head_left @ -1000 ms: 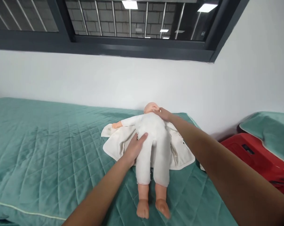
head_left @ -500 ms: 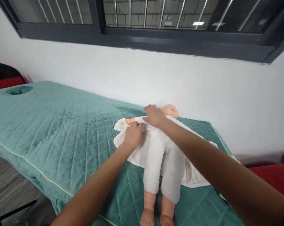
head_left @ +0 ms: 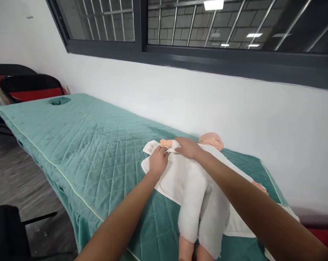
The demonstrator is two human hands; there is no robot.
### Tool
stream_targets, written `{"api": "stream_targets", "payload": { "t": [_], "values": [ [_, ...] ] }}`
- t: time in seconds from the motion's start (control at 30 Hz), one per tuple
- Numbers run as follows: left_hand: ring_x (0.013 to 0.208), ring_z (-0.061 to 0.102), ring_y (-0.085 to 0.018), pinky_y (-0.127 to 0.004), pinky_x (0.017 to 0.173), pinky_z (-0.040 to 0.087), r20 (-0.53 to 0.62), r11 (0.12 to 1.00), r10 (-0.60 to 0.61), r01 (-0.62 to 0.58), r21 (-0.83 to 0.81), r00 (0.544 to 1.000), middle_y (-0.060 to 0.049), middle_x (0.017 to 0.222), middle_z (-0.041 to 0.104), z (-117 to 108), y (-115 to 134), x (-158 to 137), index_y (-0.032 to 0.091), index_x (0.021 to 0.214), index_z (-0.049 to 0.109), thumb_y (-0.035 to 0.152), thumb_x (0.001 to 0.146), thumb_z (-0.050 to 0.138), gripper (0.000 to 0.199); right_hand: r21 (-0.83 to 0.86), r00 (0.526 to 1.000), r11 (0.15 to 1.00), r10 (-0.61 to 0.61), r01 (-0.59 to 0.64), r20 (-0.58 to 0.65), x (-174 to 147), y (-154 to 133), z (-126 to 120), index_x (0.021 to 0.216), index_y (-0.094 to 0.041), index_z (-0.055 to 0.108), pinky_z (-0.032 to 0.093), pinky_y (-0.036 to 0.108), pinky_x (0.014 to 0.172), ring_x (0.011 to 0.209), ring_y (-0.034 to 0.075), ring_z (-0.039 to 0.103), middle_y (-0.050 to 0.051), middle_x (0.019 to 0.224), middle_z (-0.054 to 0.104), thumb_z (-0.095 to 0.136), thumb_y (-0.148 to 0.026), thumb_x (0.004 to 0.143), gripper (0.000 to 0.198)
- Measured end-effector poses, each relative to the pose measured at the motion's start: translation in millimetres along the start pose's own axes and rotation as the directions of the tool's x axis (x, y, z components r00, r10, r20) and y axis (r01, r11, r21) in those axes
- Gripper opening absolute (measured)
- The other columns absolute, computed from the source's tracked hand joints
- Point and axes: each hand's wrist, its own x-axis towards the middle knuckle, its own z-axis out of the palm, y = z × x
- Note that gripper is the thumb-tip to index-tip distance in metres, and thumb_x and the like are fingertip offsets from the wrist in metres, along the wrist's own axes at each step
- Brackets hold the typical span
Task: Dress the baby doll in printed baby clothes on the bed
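Note:
A baby doll (head_left: 192, 203) with a white cloth body lies on its back, its head by the wall and its legs toward me. Spread beneath it is a white baby garment (head_left: 168, 183). My left hand (head_left: 158, 160) pinches the garment's edge just below the doll's small hand (head_left: 166, 143). My right hand (head_left: 188, 147) reaches across the doll's chest, its fingers closed around the doll's arm (head_left: 176, 144). My right forearm hides part of the torso.
A green quilted cover (head_left: 109, 152) lies over the long bed, which has a face hole (head_left: 59, 100) at its far left end. Black and red chairs (head_left: 35, 87) stand beyond it. A white wall (head_left: 158, 98) with a barred window runs along the back.
The view has turned left, so the doll and bed sit further right. My right hand has moved down onto the doll's arm; my left hand remains at the garment's edge.

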Motion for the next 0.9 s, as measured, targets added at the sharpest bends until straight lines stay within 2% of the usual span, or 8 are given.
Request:
{"api": "stream_targets", "payload": {
  "t": [0.07,0.2,0.33,0.47,0.67,0.77,0.9],
  "values": [
    [0.095,0.062,-0.02,-0.031,0.084,0.045,-0.014,0.991,-0.091,0.089,-0.102,0.996,-0.007,0.102,0.07,0,-4,2,0.019,0.1,0.069,0.018,0.091,0.049,0.022,-0.002,1.0,1.0,-0.006,0.006,0.006,-7,3,1,0.127,-0.021,0.056,0.044,0.036,0.086,0.11,0.028,0.061,0.011,0.126,0.065,0.052,-0.033,0.094,0.035],
    [0.082,0.063,-0.019,-0.029,0.074,0.044,-0.019,0.981,-0.142,0.138,-0.135,0.99,-0.006,0.089,0.072,-3,-8,4,0.018,0.089,0.07,0.022,0.09,0.048,0.022,0.002,0.999,0.999,-0.037,0.037,0.014,-18,5,5,0.129,-0.022,0.057,0.044,0.038,0.089,0.112,0.029,0.06,0.01,0.124,0.065,0.053,-0.04,0.095,0.039],
    [0.085,0.065,-0.02,-0.028,0.075,0.044,-0.046,0.971,-0.184,0.174,-0.166,0.982,-0.008,0.096,0.075,-5,-6,3,0.018,0.094,0.071,0.02,0.087,0.047,0.025,-0.052,0.999,0.997,-0.049,0.05,0.013,-25,3,9,0.126,-0.023,0.061,0.045,0.038,0.087,0.108,0.029,0.062,0.011,0.121,0.066,0.037,-0.054,0.1,0.047],
    [0.089,0.066,-0.02,-0.029,0.08,0.045,-0.086,0.959,-0.22,0.199,-0.204,0.972,-0.007,0.098,0.075,-6,-6,2,0.018,0.102,0.07,0.02,0.087,0.045,0.029,-0.133,0.999,0.991,0.007,-0.002,0.034,-28,-3,11,0.124,-0.021,0.064,0.045,0.041,0.088,0.107,0.031,0.062,0.014,0.119,0.067,0.037,-0.053,0.101,0.048],
    [0.083,0.066,-0.019,-0.028,0.078,0.045,-0.094,0.948,-0.252,0.226,-0.226,0.963,-0.003,0.087,0.073,-6,-8,1,0.019,0.096,0.067,0.025,0.089,0.046,0.023,-0.156,0.998,0.987,0.057,-0.05,0.04,-29,-11,14,0.126,-0.021,0.064,0.043,0.043,0.093,0.111,0.032,0.061,0.015,0.118,0.067,0.043,-0.049,0.1,0.044],
    [0.085,0.066,-0.019,-0.028,0.077,0.045,-0.027,0.975,-0.174,0.169,-0.143,0.984,-0.003,0.087,0.073,-6,-5,-1,0.022,0.099,0.066,0.027,0.092,0.047,0.021,-0.174,0.996,0.982,0.08,-0.073,0.031,-26,-13,20,0.126,-0.017,0.063,0.041,0.046,0.095,0.113,0.033,0.059,0.017,0.118,0.067,0.044,-0.047,0.1,0.044],
    [0.09,0.068,-0.023,-0.03,0.076,0.043,0.14,0.999,0.012,-0.019,0.05,0.99,-0.005,0.093,0.073,-7,4,-6,0.024,0.105,0.065,0.03,0.095,0.048,0.021,-0.184,0.991,0.974,0.132,-0.13,-0.002,-16,-20,30,0.124,-0.012,0.06,0.041,0.048,0.095,0.115,0.035,0.058,0.02,0.119,0.065,0.04,-0.047,0.101,0.047]
  ]
}}
